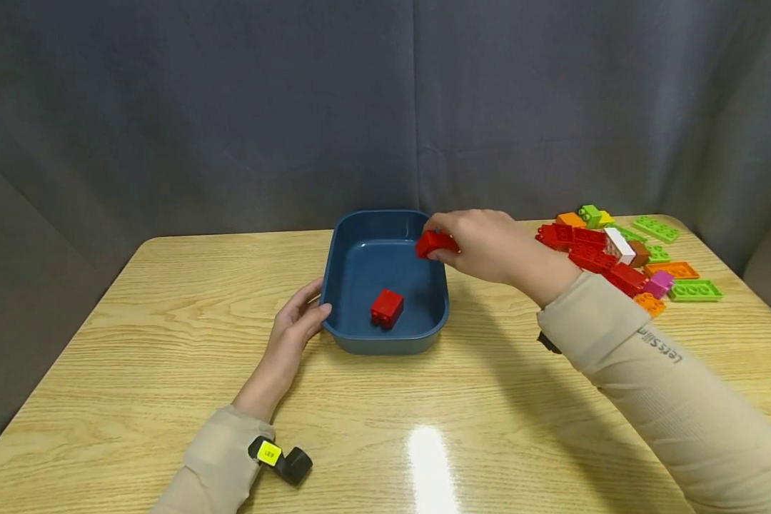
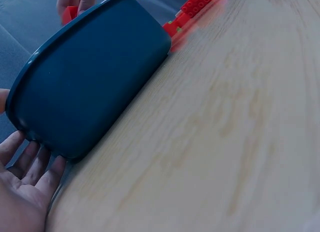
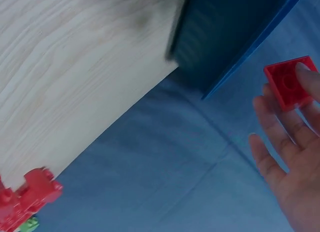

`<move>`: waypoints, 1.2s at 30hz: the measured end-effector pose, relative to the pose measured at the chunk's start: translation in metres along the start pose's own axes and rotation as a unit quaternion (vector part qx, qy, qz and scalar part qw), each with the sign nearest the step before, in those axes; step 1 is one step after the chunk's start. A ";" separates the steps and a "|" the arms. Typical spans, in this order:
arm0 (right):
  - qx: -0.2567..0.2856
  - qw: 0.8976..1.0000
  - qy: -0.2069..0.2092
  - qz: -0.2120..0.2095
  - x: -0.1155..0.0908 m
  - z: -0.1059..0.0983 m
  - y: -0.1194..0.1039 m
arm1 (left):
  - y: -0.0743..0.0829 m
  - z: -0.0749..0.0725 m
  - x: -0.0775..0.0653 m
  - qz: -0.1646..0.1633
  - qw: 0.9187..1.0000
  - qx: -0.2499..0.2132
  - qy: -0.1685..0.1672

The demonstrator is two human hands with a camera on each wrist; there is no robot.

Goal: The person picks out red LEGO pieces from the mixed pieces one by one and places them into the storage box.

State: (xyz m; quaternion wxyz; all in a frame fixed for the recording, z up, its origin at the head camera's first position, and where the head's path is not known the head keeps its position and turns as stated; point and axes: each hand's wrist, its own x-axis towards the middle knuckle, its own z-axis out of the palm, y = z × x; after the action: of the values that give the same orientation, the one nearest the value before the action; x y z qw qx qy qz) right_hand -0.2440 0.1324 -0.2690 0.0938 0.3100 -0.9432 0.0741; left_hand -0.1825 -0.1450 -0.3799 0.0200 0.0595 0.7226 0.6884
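Observation:
A dark blue plastic tub [image 1: 385,345] stands on the wooden table. Inside it, on the floor of the tub, lies a red toy brick [image 1: 387,308]. My left hand [image 1: 298,323] holds the tub's left side, thumb over the rim and fingers against the outer wall, as the left wrist view also shows. Above the tub's right rim, my right hand [image 1: 488,245] pinches another red toy brick [image 1: 434,244] between thumb and fingers. Seen in the right wrist view, the hollow underside of that held brick [image 3: 289,83] faces the camera.
To the right lies a loose pile of toy bricks, among them red bricks [image 1: 592,258], a white brick [image 1: 619,245], a purple brick [image 1: 659,284] and green plates [image 1: 695,290]. A grey curtain [image 1: 283,114] hangs behind the table [image 1: 167,321].

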 end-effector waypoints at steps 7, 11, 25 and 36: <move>0.022 0.998 -0.006 -0.067 -0.001 0.011 -0.016 | 0.000 0.000 0.000 -0.005 1.000 -0.004 0.002; 0.023 0.995 -0.018 -0.100 -0.003 0.019 -0.024 | 0.000 0.000 -0.001 -0.003 1.000 -0.003 0.000; -0.026 0.987 -0.047 -0.150 -0.002 0.036 -0.053 | 0.000 0.001 0.000 -0.007 1.000 -0.004 0.005; -0.020 0.986 -0.055 -0.155 -0.003 0.045 -0.061 | 0.000 0.001 0.000 -0.003 1.000 -0.006 0.003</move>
State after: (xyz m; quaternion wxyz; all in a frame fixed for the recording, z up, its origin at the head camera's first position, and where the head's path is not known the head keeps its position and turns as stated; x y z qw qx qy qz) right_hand -0.2112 0.0768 -0.3081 0.0581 0.4546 -0.8885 0.0228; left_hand -0.1822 -0.1443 -0.3802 0.0203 0.0546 0.7188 0.6928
